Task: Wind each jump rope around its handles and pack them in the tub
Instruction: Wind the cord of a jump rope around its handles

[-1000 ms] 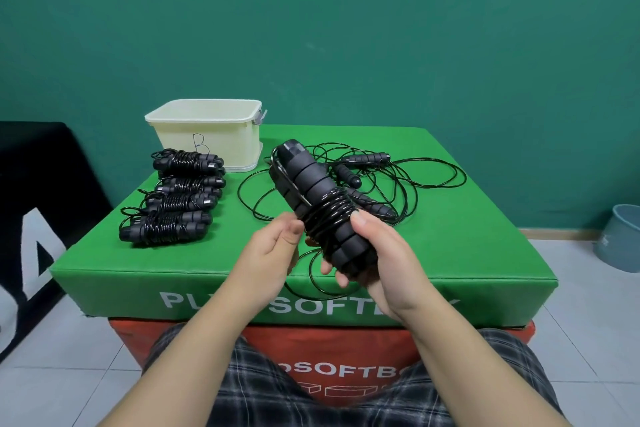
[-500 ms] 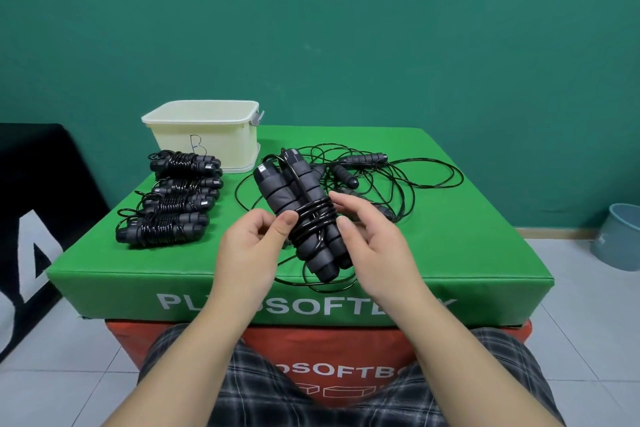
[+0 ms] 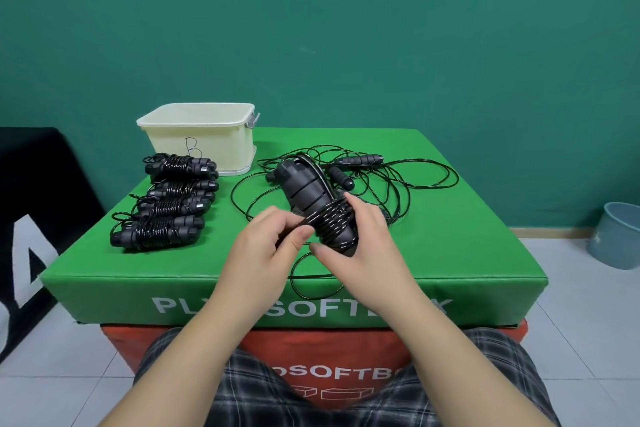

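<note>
Black paired handles (image 3: 304, 191), cord-wrapped at their near end, point toward 11 o'clock; right hand (image 3: 360, 246) grips them, left hand (image 3: 266, 246) pinches cord.

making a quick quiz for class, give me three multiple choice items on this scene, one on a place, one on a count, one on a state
1. Where does the tub stand?
A. far left corner of the green block
B. on the floor by the bin
C. on the person's lap

2. How many wound ropes lie in a row near the tub?
A. two
B. four
C. seven

3. What state is the rope in the hands in?
A. fully loose
B. partly wound round its handles, cord still trailing
C. packed in the tub

Answers:
1. A, the tub sits at the far left of the green block.
2. B, four bundles lie side by side.
3. B, the right hand grips the handles with coils round them, the left hand pinches the cord, and a loop trails below.
</note>
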Demonstrator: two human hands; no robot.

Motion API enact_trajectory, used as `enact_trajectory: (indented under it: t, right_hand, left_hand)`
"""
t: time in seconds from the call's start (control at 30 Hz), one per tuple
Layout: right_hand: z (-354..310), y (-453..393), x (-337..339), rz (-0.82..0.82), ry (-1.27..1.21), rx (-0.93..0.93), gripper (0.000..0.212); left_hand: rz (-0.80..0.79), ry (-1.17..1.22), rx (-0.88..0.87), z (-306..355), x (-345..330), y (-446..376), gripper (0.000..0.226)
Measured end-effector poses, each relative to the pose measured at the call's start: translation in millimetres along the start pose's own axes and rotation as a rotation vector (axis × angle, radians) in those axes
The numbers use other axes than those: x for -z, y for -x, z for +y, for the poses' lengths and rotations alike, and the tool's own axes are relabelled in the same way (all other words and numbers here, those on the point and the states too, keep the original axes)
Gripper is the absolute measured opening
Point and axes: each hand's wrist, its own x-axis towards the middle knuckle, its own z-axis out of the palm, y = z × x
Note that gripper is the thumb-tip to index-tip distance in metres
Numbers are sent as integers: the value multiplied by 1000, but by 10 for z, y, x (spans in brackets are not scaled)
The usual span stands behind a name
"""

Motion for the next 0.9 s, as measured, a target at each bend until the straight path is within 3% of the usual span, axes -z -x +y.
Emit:
enact_trajectory:
  t: [0.1,0.23,0.33,0.5,0.9]
  right_hand:
    - [35,-15,39,7,-201,-74,75]
    - [23,-15,31,-10,-439,-126,69]
    - [-27,-29,55,-8,-585,-160,69]
    - [-117,-49,102,-47,-725,-163,68]
    - [-196,12,108,-176,-983,-172,34]
  left_hand:
    - [-47,66,-59,-1,35,-38,28]
    - [-118,1,-139,8,147,-110,21]
    - [-136,-153,-87,26,217,-132,25]
    - [-147,-154,-72,102,249,-129,15]
    - [-176,-185,237,169,198,-189,31]
